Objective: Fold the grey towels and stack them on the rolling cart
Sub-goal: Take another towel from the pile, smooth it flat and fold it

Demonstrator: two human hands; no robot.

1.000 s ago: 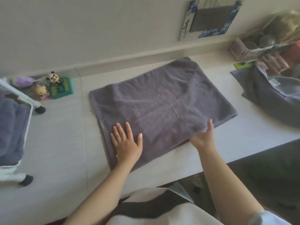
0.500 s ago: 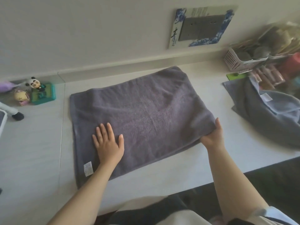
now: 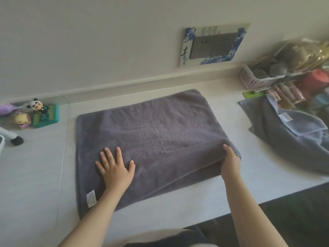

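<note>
Pinning the grey towel flat with the spread left hand — right hand now clamping its right corner, lifting it off the tabletop — starting the next fold

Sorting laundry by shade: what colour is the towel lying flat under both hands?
Dark grey with a purplish tint, the towel; the head view shows it.

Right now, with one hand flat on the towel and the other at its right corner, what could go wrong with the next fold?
The right hand grips only the grey towel's near right corner, so the layers may separate and fold crooked. The left hand pins one spot; the far edge could drag. The unfolded towels lie close on the right and may snag.
</note>
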